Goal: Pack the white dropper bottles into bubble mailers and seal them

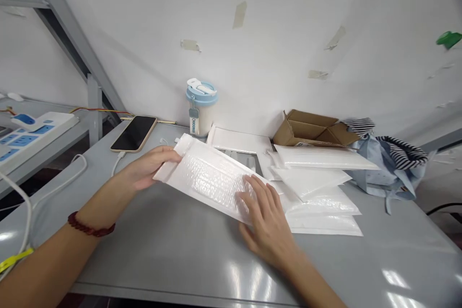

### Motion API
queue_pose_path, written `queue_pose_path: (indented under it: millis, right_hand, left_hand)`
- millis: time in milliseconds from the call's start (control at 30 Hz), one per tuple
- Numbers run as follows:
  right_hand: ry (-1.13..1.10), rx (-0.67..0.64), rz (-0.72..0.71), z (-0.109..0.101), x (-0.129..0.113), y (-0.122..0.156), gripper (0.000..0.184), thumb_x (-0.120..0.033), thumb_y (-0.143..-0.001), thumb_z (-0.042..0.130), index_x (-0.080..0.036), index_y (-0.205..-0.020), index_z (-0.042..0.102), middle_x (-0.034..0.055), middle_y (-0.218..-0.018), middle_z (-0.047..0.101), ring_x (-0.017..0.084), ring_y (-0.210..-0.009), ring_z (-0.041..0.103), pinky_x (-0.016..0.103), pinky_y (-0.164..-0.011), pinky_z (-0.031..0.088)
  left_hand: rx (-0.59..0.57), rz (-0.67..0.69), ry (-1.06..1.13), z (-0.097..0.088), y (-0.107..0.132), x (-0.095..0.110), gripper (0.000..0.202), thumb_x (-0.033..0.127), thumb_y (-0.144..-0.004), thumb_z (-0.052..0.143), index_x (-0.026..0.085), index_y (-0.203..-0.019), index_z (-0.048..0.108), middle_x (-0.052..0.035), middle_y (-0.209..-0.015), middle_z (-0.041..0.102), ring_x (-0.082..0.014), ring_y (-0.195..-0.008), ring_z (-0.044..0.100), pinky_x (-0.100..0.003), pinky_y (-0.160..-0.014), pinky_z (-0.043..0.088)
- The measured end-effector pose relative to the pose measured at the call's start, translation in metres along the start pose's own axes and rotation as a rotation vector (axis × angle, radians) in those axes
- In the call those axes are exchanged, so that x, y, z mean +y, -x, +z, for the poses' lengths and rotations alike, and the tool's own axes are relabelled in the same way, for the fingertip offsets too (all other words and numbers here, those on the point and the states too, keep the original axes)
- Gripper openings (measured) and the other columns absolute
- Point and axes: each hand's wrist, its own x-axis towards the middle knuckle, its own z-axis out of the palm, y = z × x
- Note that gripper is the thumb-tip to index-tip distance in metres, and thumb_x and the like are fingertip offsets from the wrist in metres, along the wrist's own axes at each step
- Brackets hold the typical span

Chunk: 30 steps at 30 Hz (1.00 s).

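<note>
A white bubble mailer (212,175) is held tilted above the grey table, its left end higher than its right. My left hand (153,166) pinches its left end, thumb on top and fingers underneath. Over the mailer's right part, my right hand (265,214) lies with fingers spread on the bubbled face, the thumb low near its front edge. To the right of that hand is a loose stack of several white bubble mailers (325,202). Another white mailer (245,139) lies behind, partly over a grey flat item (245,159) that is mostly hidden.
Against the wall stand a cup with a blue lid (202,106) and an open cardboard box (314,127). A phone (134,133) with a white cable lies at the left. Further left is a power strip (32,134). A light-blue cloth bag (390,168) sits at right.
</note>
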Motion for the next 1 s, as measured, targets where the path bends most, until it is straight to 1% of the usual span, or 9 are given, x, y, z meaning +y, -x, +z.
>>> queue_pose_path:
  millis: [100, 233, 300, 400, 500, 633, 833, 933, 1000]
  right_hand:
    - [-0.144, -0.150, 0.025, -0.006, -0.006, -0.003, 0.073, -0.027, -0.076, 0.057, -0.008, -0.139, 0.024, 0.0289, -0.149, 0.019, 0.041, -0.139, 0.015, 0.067, -0.099, 0.028]
    - [-0.224, -0.220, 0.072, -0.010, -0.012, -0.003, 0.093, -0.030, -0.072, 0.059, -0.010, -0.145, 0.007, 0.0272, -0.153, 0.001, 0.042, -0.141, 0.001, 0.071, -0.102, 0.017]
    - [-0.235, -0.238, 0.085, -0.010, -0.013, -0.002, 0.095, -0.029, -0.069, 0.060, -0.010, -0.145, 0.005, 0.0279, -0.152, 0.003, 0.043, -0.140, 0.002, 0.071, -0.102, 0.014]
    - [-0.258, -0.266, 0.086, -0.009, -0.015, -0.001, 0.095, -0.026, -0.063, 0.059, -0.010, -0.143, 0.009, 0.0274, -0.141, 0.029, 0.043, -0.133, 0.023, 0.071, -0.102, 0.013]
    - [-0.284, -0.301, 0.066, -0.008, -0.019, -0.001, 0.091, -0.029, -0.061, 0.059, -0.011, -0.140, 0.016, 0.0207, -0.122, 0.046, 0.038, -0.114, 0.044, 0.066, -0.098, 0.026]
    - [-0.237, -0.399, 0.068, -0.003, -0.027, 0.000, 0.084, -0.032, -0.068, 0.059, -0.013, -0.140, 0.020, 0.0200, -0.121, 0.048, 0.034, -0.099, 0.053, 0.051, -0.082, 0.047]
    - [-0.220, -0.403, 0.115, 0.001, -0.027, 0.002, 0.070, -0.019, -0.074, 0.050, -0.014, -0.137, 0.019, 0.0159, -0.109, 0.060, 0.028, -0.083, 0.061, 0.042, -0.066, 0.053]
    - [-0.337, -0.334, 0.200, -0.005, -0.021, 0.001, 0.066, -0.019, -0.076, 0.051, -0.018, -0.135, 0.022, 0.0093, -0.099, 0.063, 0.024, -0.076, 0.062, 0.036, -0.062, 0.053]
    - [-0.382, -0.295, 0.246, -0.008, -0.017, 0.000, 0.063, -0.020, -0.078, 0.052, -0.020, -0.135, 0.023, 0.0076, -0.098, 0.063, 0.023, -0.076, 0.063, 0.035, -0.063, 0.053]
  left_hand:
    - [-0.206, -0.059, -0.029, 0.006, 0.002, -0.005, 0.006, 0.018, -0.056, 0.069, 0.017, -0.056, 0.063, -0.0007, -0.054, 0.065, -0.0139, -0.048, 0.058, -0.022, -0.046, 0.044]
    - [-0.457, -0.097, -0.154, 0.017, 0.005, -0.011, 0.011, 0.011, -0.054, 0.070, 0.016, -0.063, 0.069, -0.0006, -0.061, 0.068, -0.0159, -0.059, 0.063, -0.024, -0.058, 0.050]
    - [-0.564, -0.088, -0.295, 0.019, 0.007, -0.011, 0.007, 0.011, -0.055, 0.070, 0.016, -0.061, 0.069, 0.0018, -0.059, 0.066, -0.0135, -0.058, 0.060, -0.020, -0.055, 0.047]
    - [-0.616, -0.099, -0.497, 0.017, 0.009, -0.011, 0.002, 0.015, -0.055, 0.069, 0.015, -0.056, 0.067, 0.0048, -0.051, 0.059, -0.0102, -0.048, 0.051, -0.018, -0.044, 0.039]
    - [-0.594, -0.115, -0.602, 0.015, 0.011, -0.011, 0.005, 0.019, -0.059, 0.066, 0.015, -0.056, 0.064, 0.0055, -0.049, 0.054, -0.0094, -0.044, 0.044, -0.019, -0.040, 0.033]
    - [-0.503, -0.068, -0.738, 0.019, 0.009, -0.012, 0.013, 0.024, -0.062, 0.063, 0.015, -0.055, 0.056, 0.0054, -0.049, 0.047, -0.0102, -0.046, 0.042, -0.020, -0.040, 0.028]
    - [-0.272, 0.146, -0.740, 0.028, -0.002, -0.018, 0.027, 0.041, -0.077, 0.055, 0.016, -0.067, 0.057, 0.0030, -0.061, 0.051, -0.0131, -0.057, 0.048, -0.022, -0.051, 0.035]
    - [-0.043, 0.302, -0.793, 0.024, -0.010, -0.020, 0.039, 0.051, -0.085, 0.043, 0.017, -0.092, 0.061, 0.0020, -0.066, 0.055, -0.0154, -0.060, 0.051, -0.023, -0.054, 0.038]
    - [-0.007, 0.398, -0.898, 0.019, -0.016, -0.022, 0.046, 0.051, -0.088, 0.038, 0.021, -0.119, 0.055, -0.0003, -0.080, 0.060, -0.0178, -0.070, 0.056, -0.025, -0.063, 0.042]
